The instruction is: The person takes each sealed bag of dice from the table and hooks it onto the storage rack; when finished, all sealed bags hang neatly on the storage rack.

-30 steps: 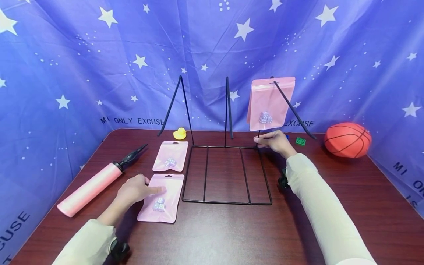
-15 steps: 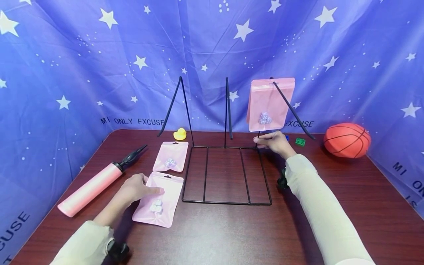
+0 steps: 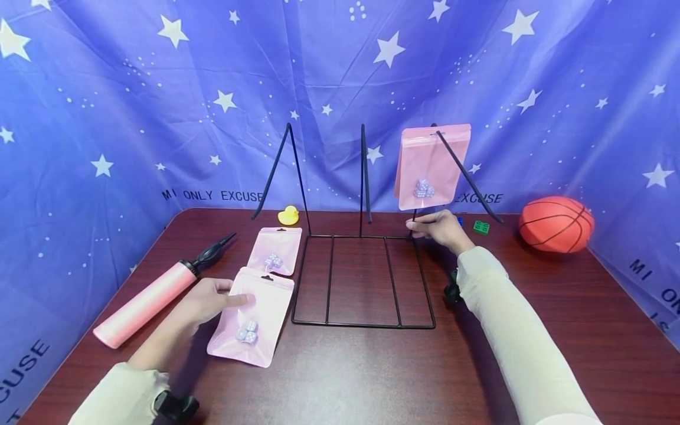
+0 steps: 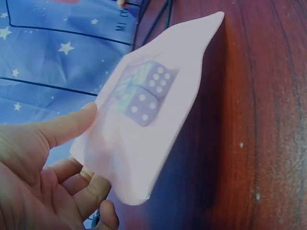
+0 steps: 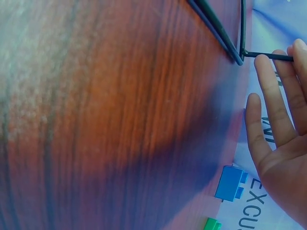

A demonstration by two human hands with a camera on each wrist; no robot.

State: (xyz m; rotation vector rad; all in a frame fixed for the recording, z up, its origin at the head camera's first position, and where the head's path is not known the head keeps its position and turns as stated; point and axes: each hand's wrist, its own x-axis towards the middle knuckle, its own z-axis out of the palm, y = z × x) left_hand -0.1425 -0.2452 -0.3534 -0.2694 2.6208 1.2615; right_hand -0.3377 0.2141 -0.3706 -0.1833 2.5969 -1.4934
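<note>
My left hand (image 3: 208, 302) pinches the left side of a pink zip bag (image 3: 271, 313) with several dice showing through it. In the left wrist view, this bag (image 4: 153, 153) is tilted up off the wood, thumb on its face and fingers behind. Another pink bag (image 3: 287, 239) of dice lies just beyond, partly overlapped in the head view. My right hand (image 3: 445, 230) grips the right rear upright of a black wire display rack (image 3: 363, 326) near its base. From that rack's right hook hangs a pink dice bag (image 3: 438, 159), apparently with another behind it.
A pink hand pump (image 3: 146, 304) lies at the left. Behind the rack's left side sits a yellow rubber duck (image 3: 288, 215). Green (image 3: 481, 226) and blue (image 5: 229, 183) toy bricks and an orange basketball (image 3: 556, 224) are at the right, before a starry curtain (image 3: 329, 71).
My left hand has drawn the nearer bag slightly left and lifted it, so its top now overlaps the farther bag in view. The right hand stays on the rack.
</note>
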